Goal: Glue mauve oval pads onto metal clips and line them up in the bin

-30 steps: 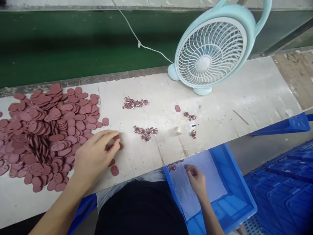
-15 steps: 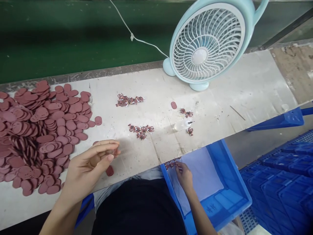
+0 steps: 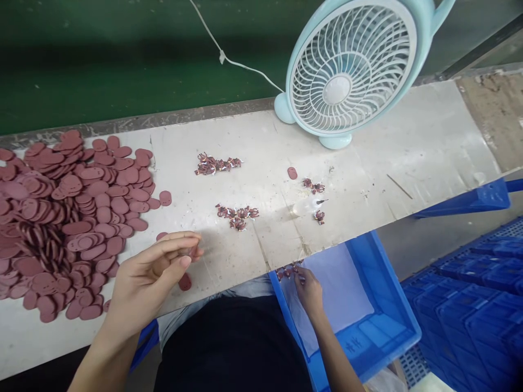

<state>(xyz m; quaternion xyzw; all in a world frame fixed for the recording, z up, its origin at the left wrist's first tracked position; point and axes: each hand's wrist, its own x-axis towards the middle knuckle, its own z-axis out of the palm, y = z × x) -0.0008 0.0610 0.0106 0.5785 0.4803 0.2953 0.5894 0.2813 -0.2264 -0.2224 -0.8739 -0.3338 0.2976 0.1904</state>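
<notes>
My left hand (image 3: 157, 277) is above the table's front edge, its thumb and fingers curled together round something small that I cannot make out. Beside it on the table lies a reddish oval piece (image 3: 185, 282). My right hand (image 3: 308, 291) reaches into the blue crate (image 3: 392, 305), fingertips pinched at a row of small brown figures (image 3: 284, 271) along the crate's left rim. White sheeting (image 3: 347, 288) lines the crate. A large heap of reddish oval pieces (image 3: 102, 215) covers the left of the table. Two clusters of brown figures (image 3: 218, 164) (image 3: 237, 216) lie mid-table.
A light blue fan (image 3: 337, 90) stands at the table's back, its white cord (image 3: 249, 68) running up left. Near it are a small clear bottle with a dark tip (image 3: 306, 206), more figures (image 3: 314, 185) and a single oval (image 3: 292, 172). Blue crates (image 3: 482, 305) stand at the right.
The view has shifted slightly. Both hands keep nearly the same pose and place.
</notes>
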